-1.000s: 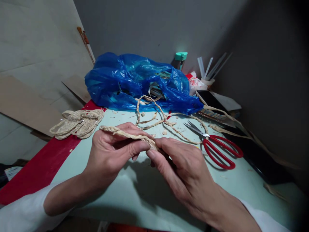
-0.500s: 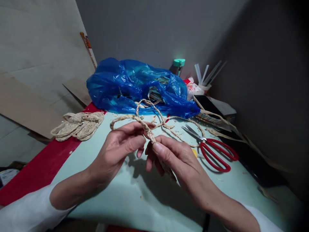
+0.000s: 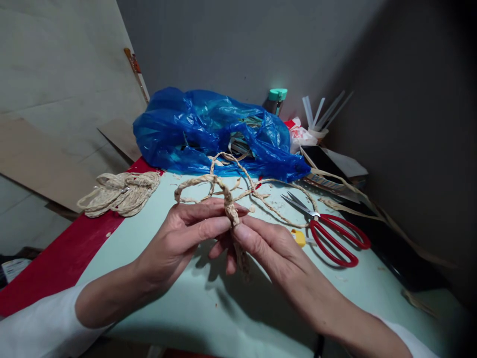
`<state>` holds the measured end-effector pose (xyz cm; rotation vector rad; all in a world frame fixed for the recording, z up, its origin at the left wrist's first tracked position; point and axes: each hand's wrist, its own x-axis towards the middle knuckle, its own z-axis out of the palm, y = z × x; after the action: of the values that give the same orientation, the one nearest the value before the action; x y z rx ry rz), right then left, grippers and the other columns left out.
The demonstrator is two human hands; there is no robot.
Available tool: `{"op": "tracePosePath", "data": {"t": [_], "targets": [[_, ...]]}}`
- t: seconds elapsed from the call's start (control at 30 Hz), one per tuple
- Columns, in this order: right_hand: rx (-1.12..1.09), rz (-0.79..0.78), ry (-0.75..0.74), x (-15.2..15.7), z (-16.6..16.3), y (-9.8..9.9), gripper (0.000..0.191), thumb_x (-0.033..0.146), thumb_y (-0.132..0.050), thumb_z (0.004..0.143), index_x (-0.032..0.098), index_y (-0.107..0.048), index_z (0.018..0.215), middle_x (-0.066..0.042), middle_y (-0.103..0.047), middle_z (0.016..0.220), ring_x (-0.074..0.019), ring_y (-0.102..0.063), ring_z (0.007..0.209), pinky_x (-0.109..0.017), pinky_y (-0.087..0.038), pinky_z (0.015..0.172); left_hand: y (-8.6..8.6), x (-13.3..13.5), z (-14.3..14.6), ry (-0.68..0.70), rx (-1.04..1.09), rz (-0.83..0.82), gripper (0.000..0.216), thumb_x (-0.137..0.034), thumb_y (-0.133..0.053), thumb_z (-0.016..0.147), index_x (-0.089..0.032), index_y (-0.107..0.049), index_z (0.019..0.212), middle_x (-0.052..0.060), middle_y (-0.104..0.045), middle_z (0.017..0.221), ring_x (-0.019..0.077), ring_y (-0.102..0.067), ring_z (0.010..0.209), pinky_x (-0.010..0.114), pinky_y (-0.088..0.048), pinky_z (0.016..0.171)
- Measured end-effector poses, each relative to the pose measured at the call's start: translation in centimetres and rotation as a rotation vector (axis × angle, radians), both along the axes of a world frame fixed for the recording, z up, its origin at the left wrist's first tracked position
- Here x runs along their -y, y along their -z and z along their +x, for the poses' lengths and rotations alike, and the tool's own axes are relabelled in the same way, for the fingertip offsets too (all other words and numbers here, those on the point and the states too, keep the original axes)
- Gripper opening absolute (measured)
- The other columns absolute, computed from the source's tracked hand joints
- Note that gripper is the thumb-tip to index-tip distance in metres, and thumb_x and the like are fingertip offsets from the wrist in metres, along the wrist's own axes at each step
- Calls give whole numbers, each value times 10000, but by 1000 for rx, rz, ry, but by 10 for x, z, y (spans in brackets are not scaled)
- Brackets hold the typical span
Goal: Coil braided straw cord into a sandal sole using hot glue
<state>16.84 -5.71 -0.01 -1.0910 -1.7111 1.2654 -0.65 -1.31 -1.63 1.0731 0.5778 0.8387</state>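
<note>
A pale braided straw cord [image 3: 230,211] is pinched between my two hands above the table. My left hand [image 3: 190,228] grips it from the left with thumb and fingers. From the right, my right hand [image 3: 268,243] holds it just below, thumb on top. One loop of the cord curls up and away to the left, and a short end hangs below my fingers, partly hidden. Behind, a thinner twisted cord [image 3: 242,169] lies looped on the table. Open scissors with red handles [image 3: 335,238] rest to the right of my right hand.
A blue plastic bag [image 3: 208,124] with straw in it lies at the back. Coiled straw cord [image 3: 119,194] sits on the red strip [image 3: 55,258] at left. A yellow-handled tool [image 3: 298,237] lies near the scissors. Dark flat objects [image 3: 395,243] line the right edge.
The braided cord has turned more upright, its lower end swinging left. My left thumb has moved in against it, close to my right thumb.
</note>
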Motion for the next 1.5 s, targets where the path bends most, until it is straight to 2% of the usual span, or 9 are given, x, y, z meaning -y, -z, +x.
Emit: {"op": "tracePosePath", "data": {"t": [0.33, 0.47, 0.57, 0.73, 0.83, 0.9, 1.23, 1.4, 1.5], "targets": [[-254, -37, -13, -7, 0, 10, 520, 451, -373, 1067, 151, -640, 738, -17, -586, 771, -116, -520, 740, -236, -424, 792, 3, -5, 0, 96, -10, 0, 415, -274, -808, 770, -214, -735, 1175, 35, -719, 758, 132, -651, 626, 250, -477, 664], [-130, -71, 25, -4, 0, 11, 617, 567, -368, 1038, 142, -653, 693, -11, -498, 664, -106, -444, 635, -227, -353, 603, -2, -3, 10, -1, -57, -2, 208, -281, -815, 755, -187, -791, 938, 9, -684, 663, 98, -600, 487, 213, -427, 521], [-41, -38, 58, -1, 2, 8, 656, 601, -309, 1040, 156, -672, 722, -9, -557, 669, -99, -447, 598, -229, -328, 550, -5, -2, 13, -44, 22, -5, 96, -251, -829, 725, -177, -794, 776, 45, -740, 861, 103, -605, 515, 241, -480, 517], [97, 313, 301, 0, 9, 1, 367, 403, -403, 1065, 209, -683, 929, 18, -687, 888, -109, -593, 765, -238, -416, 663, -7, -7, 9, -166, 21, 25, 34, -187, -825, 722, -178, -810, 752, 59, -754, 904, 150, -654, 772, 237, -540, 695], [192, 688, 429, 0, 9, 0, 113, 199, -580, 979, 183, -663, 1053, -7, -671, 985, -119, -582, 901, -256, -442, 812, -8, -8, 7, -200, -24, -3, 55, -194, -833, 717, -157, -793, 716, 37, -717, 769, 109, -594, 667, 200, -501, 610], [252, 827, 384, 0, 8, 1, 168, 114, -616, 939, 158, -653, 1097, -29, -660, 1008, -126, -557, 930, -273, -444, 841, -8, -6, 8, -167, -30, 6, 93, -219, -835, 717, -141, -785, 705, 26, -677, 691, 96, -552, 592, 195, -475, 536], [320, 993, 375, 2, 1, 9, 142, 70, -664, 902, 125, -681, 1032, -40, -687, 878, -144, -530, 783, -344, -416, 732, 0, -4, 5, -142, -89, 77, 140, -212, -800, 764, -123, -738, 676, 3, -603, 603, 71, -526, 503, 159, -450, 454], [483, 1226, 401, 1, -3, 12, 304, 103, -390, 1004, 71, -680, 917, -86, -653, 797, -182, -506, 719, -380, -342, 677, 6, -5, 4, -71, -50, -71, 226, -282, -849, 717, -139, -706, 616, -37, -524, 511, 45, -484, 409, 123, -409, 373], [511, 1258, 380, -1, -4, 12, 337, 104, -370, 981, 109, -649, 792, -70, -608, 738, -180, -448, 683, -380, -323, 670, 5, -5, 4, -81, -59, -71, 198, -293, -874, 678, -151, -739, 649, -30, -578, 548, 38, -486, 406, 116, -419, 363]]}}
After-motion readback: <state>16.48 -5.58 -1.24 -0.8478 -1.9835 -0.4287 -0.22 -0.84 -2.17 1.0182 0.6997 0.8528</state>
